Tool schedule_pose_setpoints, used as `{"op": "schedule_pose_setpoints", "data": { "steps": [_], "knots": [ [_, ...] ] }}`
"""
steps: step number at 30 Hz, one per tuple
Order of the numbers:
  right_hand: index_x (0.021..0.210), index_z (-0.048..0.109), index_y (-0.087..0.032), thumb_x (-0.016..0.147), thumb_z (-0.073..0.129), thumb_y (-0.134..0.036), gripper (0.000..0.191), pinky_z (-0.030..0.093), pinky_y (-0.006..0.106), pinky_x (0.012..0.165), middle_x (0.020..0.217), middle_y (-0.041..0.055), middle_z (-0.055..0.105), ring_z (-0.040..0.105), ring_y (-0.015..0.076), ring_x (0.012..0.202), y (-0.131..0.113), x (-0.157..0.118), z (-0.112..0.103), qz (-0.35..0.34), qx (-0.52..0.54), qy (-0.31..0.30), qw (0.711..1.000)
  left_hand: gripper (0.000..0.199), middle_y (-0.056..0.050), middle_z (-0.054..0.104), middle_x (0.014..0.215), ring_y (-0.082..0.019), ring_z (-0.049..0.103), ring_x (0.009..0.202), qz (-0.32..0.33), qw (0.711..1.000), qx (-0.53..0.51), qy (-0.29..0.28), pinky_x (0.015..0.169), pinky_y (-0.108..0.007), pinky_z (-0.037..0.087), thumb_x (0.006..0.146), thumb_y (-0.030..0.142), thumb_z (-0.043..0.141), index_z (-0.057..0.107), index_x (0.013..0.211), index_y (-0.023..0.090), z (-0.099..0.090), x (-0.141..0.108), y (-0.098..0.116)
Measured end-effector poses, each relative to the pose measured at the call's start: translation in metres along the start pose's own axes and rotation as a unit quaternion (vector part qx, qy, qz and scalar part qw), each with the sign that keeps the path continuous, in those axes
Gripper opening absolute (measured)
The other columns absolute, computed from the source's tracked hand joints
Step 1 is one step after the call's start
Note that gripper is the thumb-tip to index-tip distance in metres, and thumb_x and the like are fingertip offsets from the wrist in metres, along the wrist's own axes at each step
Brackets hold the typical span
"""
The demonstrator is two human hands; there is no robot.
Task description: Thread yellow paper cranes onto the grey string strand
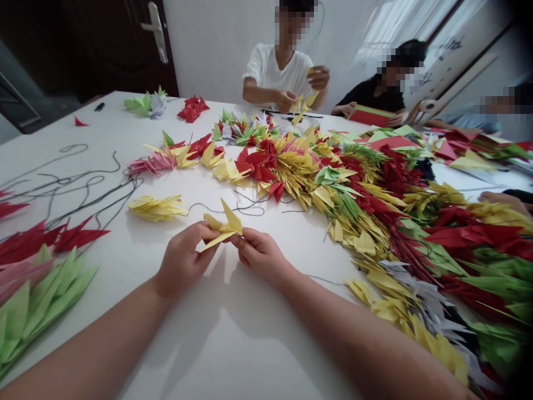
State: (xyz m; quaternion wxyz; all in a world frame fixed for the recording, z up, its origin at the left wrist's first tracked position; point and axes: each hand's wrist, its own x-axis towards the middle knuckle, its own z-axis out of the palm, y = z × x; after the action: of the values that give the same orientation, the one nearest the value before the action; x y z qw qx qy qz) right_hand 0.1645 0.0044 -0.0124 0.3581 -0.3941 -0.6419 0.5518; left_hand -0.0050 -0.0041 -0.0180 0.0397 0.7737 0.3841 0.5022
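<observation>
Over open tabletop [250, 339], paper crane [229, 225]

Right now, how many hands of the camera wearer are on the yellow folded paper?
2: the left hand holds the yellow folded paper from its left side, and the right hand from its right. Both are in plain view.

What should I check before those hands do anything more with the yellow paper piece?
1. Left hand holding the yellow folded paper: ok.
2. Right hand on the same piece: ok, fingertips at its edge.
3. Yellow bundle apart from both hands: ok, lies beyond the left one.
4. Dark thread behind the piece attached to it: cannot tell.
5. Dark strands at left lying separate: not ok, they cross.
</observation>
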Motion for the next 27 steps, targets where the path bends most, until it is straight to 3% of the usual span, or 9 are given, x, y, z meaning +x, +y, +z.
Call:
{"op": "schedule_pose_setpoints", "data": {
  "steps": [5, 10, 14, 20, 27],
  "knots": [
    [0.082, 0.055, -0.016, 0.082, 0.046, -0.042, 0.028, 0.025, 0.017, 0.04, 0.046, -0.0078, 0.033, 0.028, 0.0039, 0.04, 0.002, 0.001, -0.001, -0.007, 0.024, -0.017, 1.0, 0.006, -0.001, 0.064, 0.077, -0.01, 0.063, 0.073, -0.003, 0.999, -0.033, -0.002, 0.064, -0.02, 0.052, 0.079, 0.014, 0.054, 0.051, 0.081, 0.018, 0.001, 0.001, -0.001],
    [0.079, 0.051, -0.017, 0.081, 0.045, -0.043, 0.027, 0.025, 0.018, 0.04, 0.046, -0.0077, 0.032, 0.028, 0.0044, 0.041, 0.001, 0.0, 0.001, -0.014, 0.039, -0.016, 0.999, 0.012, -0.005, 0.064, 0.092, -0.013, 0.063, 0.087, 0.072, 0.997, -0.006, 0.006, 0.069, -0.021, 0.054, 0.077, 0.01, 0.055, 0.052, 0.085, 0.019, -0.001, 0.002, 0.002],
    [0.08, 0.05, -0.017, 0.082, 0.044, -0.037, 0.021, 0.029, 0.018, 0.044, 0.051, -0.0063, 0.035, 0.031, 0.005, 0.045, 0.006, 0.0, 0.001, -0.037, 0.018, -0.01, 0.999, 0.019, -0.005, 0.064, 0.1, -0.014, 0.062, 0.096, 0.118, 0.993, 0.021, 0.008, 0.081, -0.025, 0.053, 0.075, 0.003, 0.053, 0.054, 0.087, 0.019, -0.003, -0.001, 0.004],
    [0.088, 0.053, -0.018, 0.083, 0.042, -0.028, 0.016, 0.041, 0.024, 0.069, 0.081, 0.0021, 0.056, 0.05, 0.0118, 0.075, 0.002, 0.0, 0.0, -0.063, -0.051, 0.004, 0.997, 0.015, -0.004, 0.064, 0.105, -0.014, 0.063, 0.093, 0.136, 0.99, 0.04, 0.007, 0.078, -0.026, 0.054, 0.077, 0.007, 0.053, 0.055, 0.083, 0.021, -0.004, 0.0, 0.008],
    [0.093, 0.056, -0.018, 0.082, 0.037, -0.024, 0.023, 0.041, 0.027, 0.08, 0.098, 0.0051, 0.059, 0.052, 0.0155, 0.092, -0.01, -0.005, -0.001, -0.055, 0.022, 0.012, 0.998, 0.013, -0.007, 0.064, 0.102, -0.014, 0.062, 0.089, 0.153, 0.988, 0.036, -0.009, 0.076, -0.025, 0.053, 0.076, 0.005, 0.054, 0.053, 0.077, 0.018, -0.006, 0.003, 0.013]
  ]
}}
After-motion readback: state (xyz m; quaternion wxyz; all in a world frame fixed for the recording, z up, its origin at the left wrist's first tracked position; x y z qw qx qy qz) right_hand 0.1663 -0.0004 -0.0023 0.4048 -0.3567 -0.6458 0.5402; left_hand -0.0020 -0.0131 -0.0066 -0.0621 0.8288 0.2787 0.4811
